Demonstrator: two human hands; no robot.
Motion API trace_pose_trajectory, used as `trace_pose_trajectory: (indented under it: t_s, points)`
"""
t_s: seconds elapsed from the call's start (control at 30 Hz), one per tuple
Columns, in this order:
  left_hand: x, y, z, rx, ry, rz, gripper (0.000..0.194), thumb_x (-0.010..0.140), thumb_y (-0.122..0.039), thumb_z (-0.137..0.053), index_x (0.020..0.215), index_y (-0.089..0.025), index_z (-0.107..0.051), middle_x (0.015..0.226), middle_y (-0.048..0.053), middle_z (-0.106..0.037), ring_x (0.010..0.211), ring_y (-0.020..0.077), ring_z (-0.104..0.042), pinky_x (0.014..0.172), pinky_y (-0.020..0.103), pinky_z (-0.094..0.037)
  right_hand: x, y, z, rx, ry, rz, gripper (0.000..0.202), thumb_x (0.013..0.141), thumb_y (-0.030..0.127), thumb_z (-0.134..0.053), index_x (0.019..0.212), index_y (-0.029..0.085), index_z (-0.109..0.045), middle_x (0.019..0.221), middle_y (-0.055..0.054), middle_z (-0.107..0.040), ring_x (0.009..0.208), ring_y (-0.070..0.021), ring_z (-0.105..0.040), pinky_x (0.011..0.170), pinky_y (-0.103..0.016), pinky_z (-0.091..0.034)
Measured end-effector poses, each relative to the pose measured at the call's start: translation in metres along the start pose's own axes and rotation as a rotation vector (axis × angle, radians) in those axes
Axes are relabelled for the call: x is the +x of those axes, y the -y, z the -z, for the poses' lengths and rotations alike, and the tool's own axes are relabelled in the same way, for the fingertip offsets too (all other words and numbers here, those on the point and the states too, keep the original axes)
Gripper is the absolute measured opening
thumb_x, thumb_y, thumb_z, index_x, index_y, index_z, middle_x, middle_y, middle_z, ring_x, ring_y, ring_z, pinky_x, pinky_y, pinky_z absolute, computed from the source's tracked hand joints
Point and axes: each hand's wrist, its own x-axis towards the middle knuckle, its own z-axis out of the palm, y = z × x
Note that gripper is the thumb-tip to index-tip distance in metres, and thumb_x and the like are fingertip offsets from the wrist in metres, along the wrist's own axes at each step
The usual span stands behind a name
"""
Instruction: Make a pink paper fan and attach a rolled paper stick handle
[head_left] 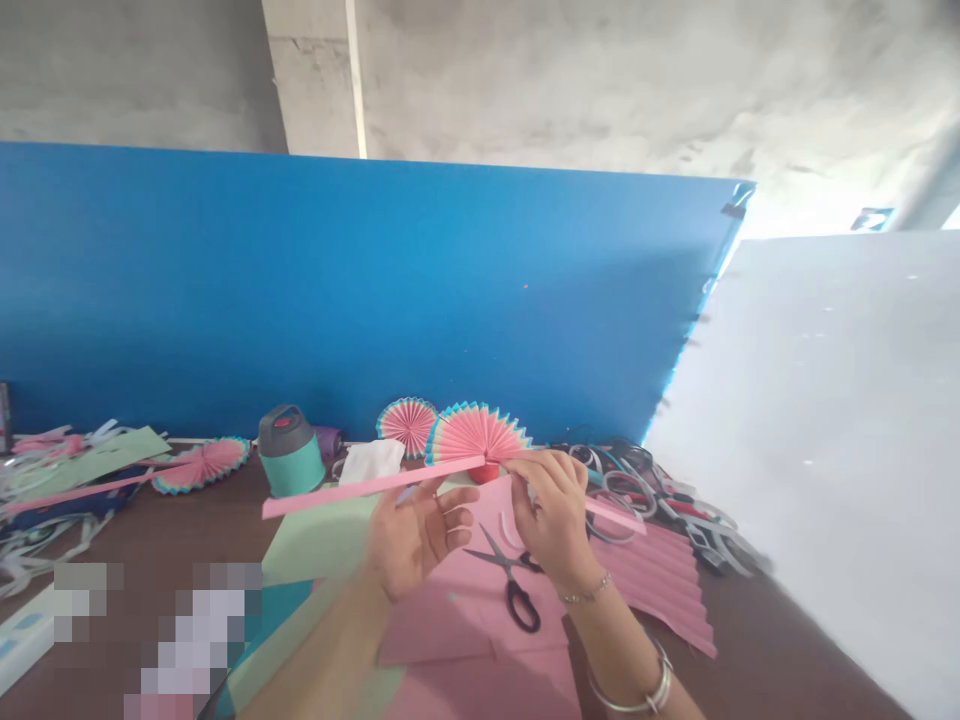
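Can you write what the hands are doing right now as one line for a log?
left hand: under pink folded strip | right hand: pinching strip | scissors: open on pink paper | paper fan: behind hands

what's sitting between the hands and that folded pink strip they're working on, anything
Nothing visible. The right hand pinches the folded pink strip at one end and the left hand touches it from below. The scissors lie on the table beneath, clear of it.

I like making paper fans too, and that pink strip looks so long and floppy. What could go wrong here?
The folded pink strip is pinched only near one end by the right hand, with the left hand under it; its long free end might sag or unfold. The open scissors lie just below both hands, so a lowered wrist could catch the blades.
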Motion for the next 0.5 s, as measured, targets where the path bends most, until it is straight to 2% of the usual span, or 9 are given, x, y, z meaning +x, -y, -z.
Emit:
trace_pose_trajectory:
  t_s: [0.1, 0.3, 0.5]
  points:
    - [-0.0014, 0.0000, 0.0029, -0.003, -0.036, 0.029, 0.042, 0.079, -0.047, -0.057, 0.094, -0.008, -0.065, 0.092, 0.013, -0.069, 0.074, 0.0163, -0.064, 0.068, 0.025, -0.052, 0.0005, -0.0011, 0.0001, -0.003, 0.032, 0.022, 0.024, 0.083, 0.007, -0.043, 0.083, 0.024, -0.061, 0.083, -0.002, -0.066, 0.083, -0.0190, -0.055, 0.080, -0.036, -0.033]
    - [-0.0015, 0.0038, 0.0014, 0.148, -0.067, -0.031, 0.023, 0.071, -0.022, -0.072, 0.089, -0.009, -0.067, 0.088, 0.007, -0.067, 0.069, 0.0112, -0.061, 0.064, 0.020, -0.052, 0.0009, 0.0017, -0.0003, -0.006, 0.054, 0.032, 0.016, 0.085, 0.013, -0.047, 0.081, 0.022, -0.059, 0.080, -0.002, -0.065, 0.080, -0.0184, -0.054, 0.080, -0.036, -0.032]
    - [-0.0034, 0.0049, -0.0016, 0.202, -0.073, -0.045, 0.023, 0.070, -0.025, -0.073, 0.087, -0.009, -0.069, 0.087, 0.008, -0.065, 0.068, 0.0112, -0.059, 0.062, 0.021, -0.052, 0.0011, 0.0025, 0.0001, -0.032, 0.039, 0.023, 0.010, 0.087, 0.020, -0.051, 0.081, 0.022, -0.058, 0.080, -0.002, -0.065, 0.080, -0.0178, -0.055, 0.081, -0.035, -0.031]
